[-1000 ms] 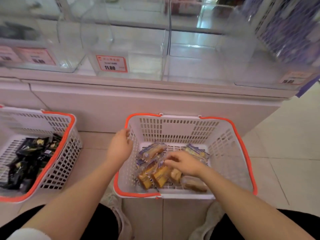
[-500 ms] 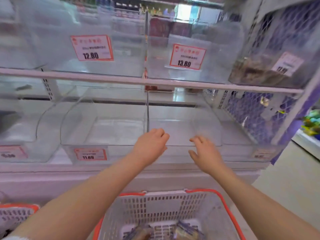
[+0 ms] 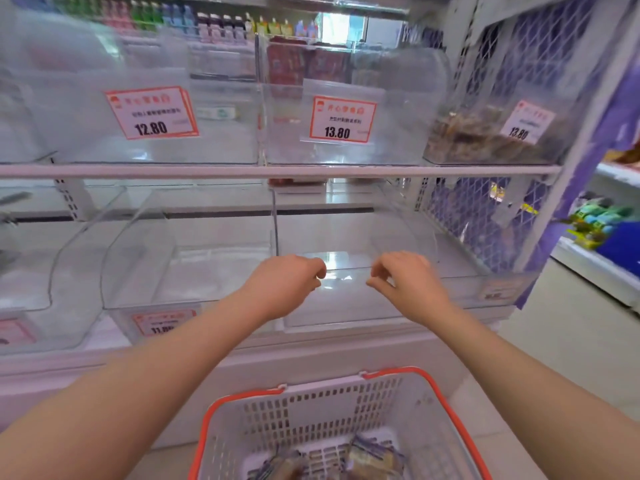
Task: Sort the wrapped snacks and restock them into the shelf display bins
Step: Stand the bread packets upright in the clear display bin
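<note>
The room is a shop with a pale tiled floor (image 3: 571,358) and a white shelf (image 3: 277,172) that runs across the view. On and under the shelf stand clear plastic bins, smooth and shiny, with curved fronts. Red and white price tags are stuck to them: one tag (image 3: 151,112) says 12.80 and another tag (image 3: 342,120) says 13.80. The bin at the upper right (image 3: 485,140) has brown snacks inside, but they are blurry. A purple wire grid (image 3: 485,216) closes the right end of the shelf. Far back is a row of drink bottles (image 3: 221,22). Low in front sits a white plastic basket (image 3: 311,417) full of little holes, with an orange rim. The wrapped snacks (image 3: 370,459) lie at the bottom of it, in clear wrappers with tan cakes inside. The left hand (image 3: 284,282) and the right hand (image 3: 408,282) reach to the front edge of the lower bin (image 3: 346,237). Both have curled fingers with the tips at that clear edge, and seem to pinch it, though the plastic is hard to see. Half a second ago the fingers were straighter and a bit short of the edge. The view has tipped a little higher since then, so more of the top bins shows.
</note>
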Motion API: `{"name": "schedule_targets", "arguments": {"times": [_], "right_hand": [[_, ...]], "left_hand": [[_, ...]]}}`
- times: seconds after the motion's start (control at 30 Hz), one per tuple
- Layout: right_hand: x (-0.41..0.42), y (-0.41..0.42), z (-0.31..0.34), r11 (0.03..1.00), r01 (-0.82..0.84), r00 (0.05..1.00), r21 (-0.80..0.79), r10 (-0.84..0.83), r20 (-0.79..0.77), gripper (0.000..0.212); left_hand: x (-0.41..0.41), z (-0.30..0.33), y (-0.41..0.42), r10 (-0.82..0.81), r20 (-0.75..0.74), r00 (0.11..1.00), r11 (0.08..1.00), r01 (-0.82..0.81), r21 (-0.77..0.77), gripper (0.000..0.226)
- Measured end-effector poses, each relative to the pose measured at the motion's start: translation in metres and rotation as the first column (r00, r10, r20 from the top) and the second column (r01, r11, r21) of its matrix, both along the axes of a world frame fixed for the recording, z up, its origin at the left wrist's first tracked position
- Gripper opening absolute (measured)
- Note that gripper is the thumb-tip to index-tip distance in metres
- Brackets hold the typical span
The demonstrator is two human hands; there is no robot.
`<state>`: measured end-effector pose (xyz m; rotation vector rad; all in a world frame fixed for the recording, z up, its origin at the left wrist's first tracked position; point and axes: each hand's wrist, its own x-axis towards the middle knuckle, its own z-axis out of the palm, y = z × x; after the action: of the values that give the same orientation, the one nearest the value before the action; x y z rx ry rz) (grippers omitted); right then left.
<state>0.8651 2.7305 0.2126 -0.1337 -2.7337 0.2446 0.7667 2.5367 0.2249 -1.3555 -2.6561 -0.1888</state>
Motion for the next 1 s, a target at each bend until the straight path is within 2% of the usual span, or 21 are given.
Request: {"name": "schedule_targets", "arguments": {"times": [0.3, 0.4, 0.5, 0.63, 0.67, 0.73, 0.77, 0.8, 0.83, 0.9, 0.93, 1.0], "right_hand": [[0.088, -0.025, -0.013, 0.995, -0.043, 0.998, -0.092, 0.047, 0.045, 0.012], [0.103, -0.031, -0.024, 1.0, 0.005, 0.998, -0.008, -0.005, 0.055, 0.016], [0.103, -0.037, -0.037, 0.992, 0.112, 0.994, 0.054, -0.111, -0.023, 0.018], [0.098, -0.045, -0.045, 0.978, 0.19, 0.981, 0.086, -0.185, -0.063, 0.025], [0.1, -0.049, -0.045, 0.98, 0.188, 0.978, 0.059, -0.182, -0.102, 0.03], [0.108, -0.058, -0.05, 0.992, 0.122, 0.955, 0.024, -0.111, -0.276, 0.037], [0.113, -0.062, -0.056, 0.997, 0.068, 0.931, 0.034, -0.051, -0.362, 0.036], [0.118, -0.065, -0.065, 0.999, 0.0, 0.924, 0.037, 0.014, -0.382, 0.032], [0.123, -0.068, -0.076, 0.998, -0.065, 0.942, 0.01, 0.064, -0.33, 0.028], [0.132, -0.069, -0.102, 0.987, -0.12, 0.992, -0.105, 0.116, -0.05, 0.022], [0.135, -0.069, -0.118, 0.984, -0.112, 0.984, -0.139, 0.129, 0.125, 0.02], [0.137, -0.069, -0.156, 0.981, -0.049, 0.909, -0.19, 0.122, 0.398, 0.017]], "left_hand": [[0.082, -0.015, -0.03, -0.078, -0.032, 0.996, 0.997, 0.078, -0.008, 0.027], [0.098, -0.028, -0.035, -0.085, -0.074, 0.994, 0.994, 0.08, -0.069, 0.024], [0.104, -0.038, -0.032, -0.049, -0.147, 0.988, 0.997, 0.04, -0.063, 0.025], [0.106, -0.042, -0.026, 0.03, -0.158, 0.987, 0.999, -0.034, -0.021, 0.027], [0.109, -0.041, -0.026, 0.009, -0.181, 0.983, 1.0, -0.004, 0.025, 0.03], [0.116, -0.042, -0.031, -0.1, -0.301, 0.948, 0.973, 0.157, 0.172, 0.033], [0.118, -0.046, -0.034, -0.143, -0.373, 0.917, 0.94, 0.244, 0.24, 0.032], [0.121, -0.051, -0.038, -0.166, -0.423, 0.891, 0.911, 0.303, 0.28, 0.031], [0.124, -0.058, -0.043, -0.197, -0.429, 0.882, 0.9, 0.336, 0.277, 0.029], [0.131, -0.079, -0.052, -0.282, -0.376, 0.883, 0.891, 0.386, 0.239, 0.023], [0.133, -0.094, -0.056, -0.322, -0.316, 0.893, 0.898, 0.393, 0.196, 0.019], [0.136, -0.127, -0.064, -0.345, -0.143, 0.928, 0.929, 0.359, 0.092, 0.015]]}}
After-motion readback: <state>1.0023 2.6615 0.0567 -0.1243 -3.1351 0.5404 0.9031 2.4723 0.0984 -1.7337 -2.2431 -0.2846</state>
